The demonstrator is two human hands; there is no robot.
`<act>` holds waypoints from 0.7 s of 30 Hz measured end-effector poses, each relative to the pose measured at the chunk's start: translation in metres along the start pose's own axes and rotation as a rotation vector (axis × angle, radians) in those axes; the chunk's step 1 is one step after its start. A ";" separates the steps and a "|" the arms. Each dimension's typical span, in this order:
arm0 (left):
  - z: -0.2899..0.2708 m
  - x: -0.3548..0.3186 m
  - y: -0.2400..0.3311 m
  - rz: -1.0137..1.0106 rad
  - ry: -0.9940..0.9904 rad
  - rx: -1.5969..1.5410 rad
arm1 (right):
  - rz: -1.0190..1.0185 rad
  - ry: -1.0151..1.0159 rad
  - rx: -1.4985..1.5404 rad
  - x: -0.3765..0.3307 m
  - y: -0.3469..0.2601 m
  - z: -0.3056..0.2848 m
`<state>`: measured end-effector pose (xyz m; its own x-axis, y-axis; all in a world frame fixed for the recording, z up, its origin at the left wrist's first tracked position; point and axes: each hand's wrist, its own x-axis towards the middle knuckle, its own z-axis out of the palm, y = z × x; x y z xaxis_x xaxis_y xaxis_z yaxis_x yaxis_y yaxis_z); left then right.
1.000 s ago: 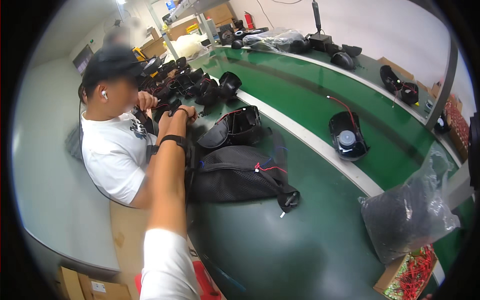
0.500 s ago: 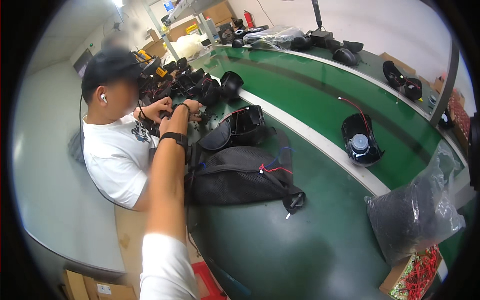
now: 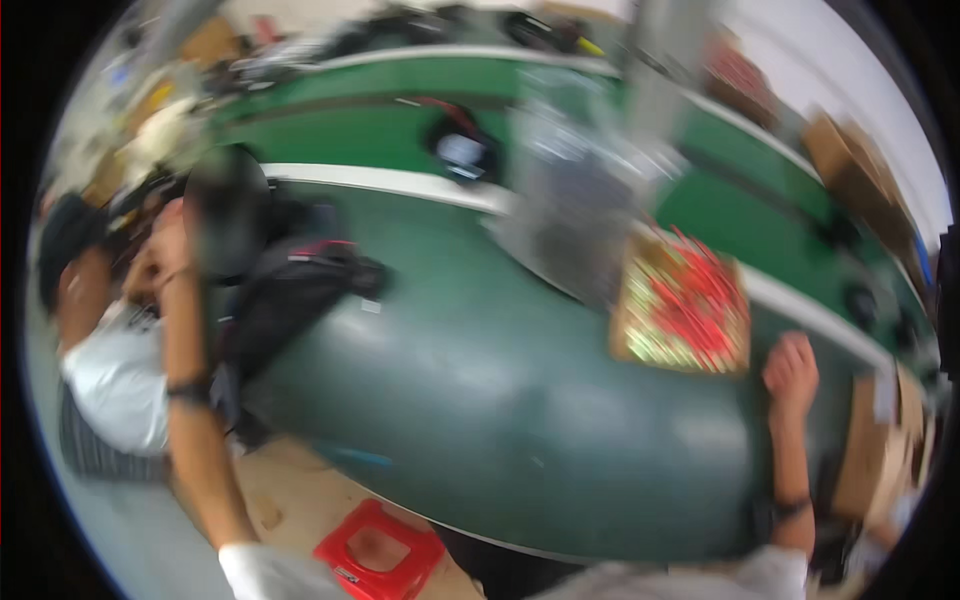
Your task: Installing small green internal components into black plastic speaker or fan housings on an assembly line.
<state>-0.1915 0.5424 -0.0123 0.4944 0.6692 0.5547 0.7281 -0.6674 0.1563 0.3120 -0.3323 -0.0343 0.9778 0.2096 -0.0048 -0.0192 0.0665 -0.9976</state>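
Note:
Motion blurs the view. My left hand (image 3: 172, 242) reaches far out to the left, up against a rounded black housing (image 3: 230, 215) that appears raised off the bench. The hand seems closed on its edge, though its fingers are smeared. Close beside it is a co-worker's hand (image 3: 142, 275). Below the housing lies a black bag (image 3: 285, 305) with a red wire on it. At the right, above the bench, my right hand (image 3: 790, 372) is curled closed with nothing visible in it. Left of it stands a box of red wires (image 3: 685, 305).
A clear plastic bag with dark contents (image 3: 580, 215) stands by the wire box. Beyond runs a green conveyor belt (image 3: 350, 130) carrying a black speaker housing (image 3: 462, 148). Cardboard boxes (image 3: 870, 440) are at the right. A red stool (image 3: 380, 550) stands below the bench edge.
My view has swung right and down, bringing in my right hand, the stool and more of the wire box. The black housing beside my left hand now looks larger and raised.

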 end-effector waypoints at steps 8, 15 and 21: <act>-0.144 -0.219 0.521 0.380 -0.480 -0.773 | -0.100 -0.149 -0.048 0.007 0.011 -0.025; -0.039 -0.244 0.589 0.408 -0.500 -0.843 | -0.076 -0.184 0.012 0.007 0.011 -0.023; -0.033 -0.241 0.583 0.546 -0.470 -0.784 | -0.060 -0.111 -0.021 0.013 0.023 -0.028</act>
<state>0.0979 -0.0184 -0.0283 0.9174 0.1624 0.3633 -0.0743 -0.8269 0.5575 0.3304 -0.3548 -0.0594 0.9478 0.3130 0.0613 0.0441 0.0619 -0.9971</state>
